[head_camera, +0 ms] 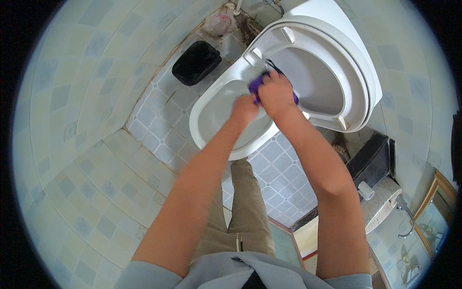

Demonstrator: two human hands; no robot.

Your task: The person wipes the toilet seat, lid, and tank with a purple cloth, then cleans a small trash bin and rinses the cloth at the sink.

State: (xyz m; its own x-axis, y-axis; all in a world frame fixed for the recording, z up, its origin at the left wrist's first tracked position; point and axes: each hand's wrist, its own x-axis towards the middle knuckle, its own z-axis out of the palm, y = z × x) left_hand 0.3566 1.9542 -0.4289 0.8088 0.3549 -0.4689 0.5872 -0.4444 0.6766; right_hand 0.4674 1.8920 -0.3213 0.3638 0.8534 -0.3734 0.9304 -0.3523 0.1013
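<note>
Both my hands are over the rear part of a white toilet bowl. Bunched purple cloth, with dark strands at its top, is gripped in my right hand. My left hand is curled against the lower left end of the same cloth; motion blur hides its fingertips. The toilet seat and the lid are raised and lean back against the cistern. Some of the bowl's inside is hidden behind my hands and forearms.
A black-lined bin stands on the tiled floor left of the toilet. A clear plastic bag lies in the corner behind it. To the right are a washbasin with a chrome tap, a white cup and a wood-framed mirror.
</note>
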